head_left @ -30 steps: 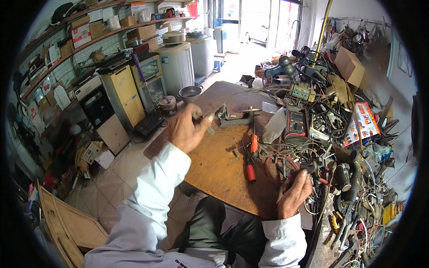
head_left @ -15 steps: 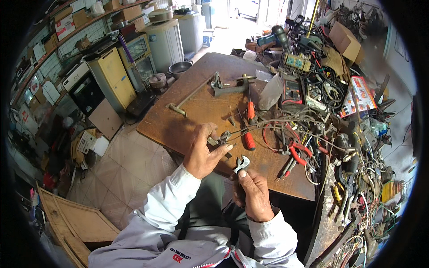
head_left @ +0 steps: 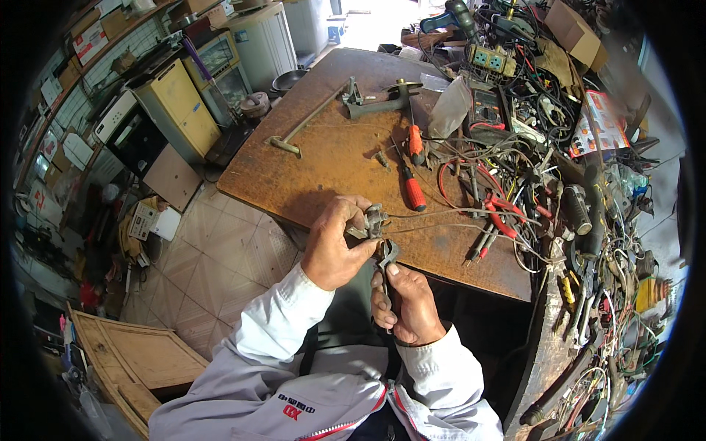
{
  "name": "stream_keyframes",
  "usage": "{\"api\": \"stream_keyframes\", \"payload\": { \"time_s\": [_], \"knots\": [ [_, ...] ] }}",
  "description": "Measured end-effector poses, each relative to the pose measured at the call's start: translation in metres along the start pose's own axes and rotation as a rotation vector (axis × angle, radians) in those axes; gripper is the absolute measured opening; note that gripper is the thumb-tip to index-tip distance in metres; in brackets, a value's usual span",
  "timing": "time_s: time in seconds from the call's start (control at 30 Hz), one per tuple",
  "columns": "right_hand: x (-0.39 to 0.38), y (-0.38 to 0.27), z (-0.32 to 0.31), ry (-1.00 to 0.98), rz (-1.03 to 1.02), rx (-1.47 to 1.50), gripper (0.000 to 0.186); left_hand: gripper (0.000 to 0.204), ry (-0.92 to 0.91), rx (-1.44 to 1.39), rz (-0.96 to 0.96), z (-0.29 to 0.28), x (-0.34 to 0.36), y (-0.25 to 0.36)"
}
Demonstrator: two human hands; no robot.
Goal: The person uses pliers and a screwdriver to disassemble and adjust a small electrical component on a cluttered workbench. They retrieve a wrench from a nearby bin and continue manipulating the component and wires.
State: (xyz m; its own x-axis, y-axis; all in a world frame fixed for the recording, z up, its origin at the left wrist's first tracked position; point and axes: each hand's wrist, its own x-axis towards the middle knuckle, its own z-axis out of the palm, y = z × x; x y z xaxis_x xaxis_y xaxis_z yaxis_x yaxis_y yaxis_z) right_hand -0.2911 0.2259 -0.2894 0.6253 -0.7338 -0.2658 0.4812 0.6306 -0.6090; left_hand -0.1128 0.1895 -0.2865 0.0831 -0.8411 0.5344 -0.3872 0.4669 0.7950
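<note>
Wrench (head_left: 387,252) of silver-grey steel, grasped by the right hand (head_left: 415,303), has drawn up to five o'clock of the small grey metal fitting (head_left: 376,218) (contact unconfirmed) pinched in the left hand (head_left: 332,248); both apparently attend one piece.

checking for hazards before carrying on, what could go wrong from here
The grey metal wrench in the right hand might slip and strike the left hand, whose thumb is close to its head.
The small grey metal part in the left hand could drop past the nearby edge of the worn brown wooden table.
The thin dull wires stretching rightward could snag around the red-handled metal pliers.
</note>
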Motion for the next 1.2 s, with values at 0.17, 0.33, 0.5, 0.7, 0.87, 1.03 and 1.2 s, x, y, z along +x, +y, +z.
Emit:
{"api": "stream_keyframes", "payload": {
  "time_s": [0.17, 0.33, 0.5, 0.7, 0.87, 1.03, 1.2],
  "knots": [
    [0.005, 0.002, -0.003, -0.047, -0.001, 0.007, 0.034, 0.036, -0.056, -0.094, -0.061, -0.002, -0.005, -0.007],
    [0.007, 0.005, -0.003, -0.056, -0.038, -0.049, 0.035, 0.035, -0.07, -0.145, -0.049, -0.004, -0.009, -0.011],
    [0.006, 0.009, 0.001, -0.072, -0.054, -0.025, 0.034, 0.034, -0.078, -0.038, -0.089, -0.005, -0.013, -0.002],
    [0.01, 0.02, 0.008, 0.025, -0.089, -0.041, 0.045, 0.039, -0.008, -0.055, 0.0, 0.0, -0.015, -0.01],
    [0.017, 0.031, 0.007, 0.063, -0.121, -0.021, 0.047, 0.04, 0.077, -0.032, 0.05, 0.005, -0.015, -0.008],
    [0.015, 0.029, 0.007, -0.028, -0.109, 0.149, 0.033, 0.039, 0.094, -0.004, 0.086, 0.006, -0.016, -0.011],
    [0.013, 0.027, 0.008, -0.064, -0.229, 0.111, 0.025, 0.04, 0.079, -0.004, 0.085, 0.005, -0.016, -0.012]
  ]
}}
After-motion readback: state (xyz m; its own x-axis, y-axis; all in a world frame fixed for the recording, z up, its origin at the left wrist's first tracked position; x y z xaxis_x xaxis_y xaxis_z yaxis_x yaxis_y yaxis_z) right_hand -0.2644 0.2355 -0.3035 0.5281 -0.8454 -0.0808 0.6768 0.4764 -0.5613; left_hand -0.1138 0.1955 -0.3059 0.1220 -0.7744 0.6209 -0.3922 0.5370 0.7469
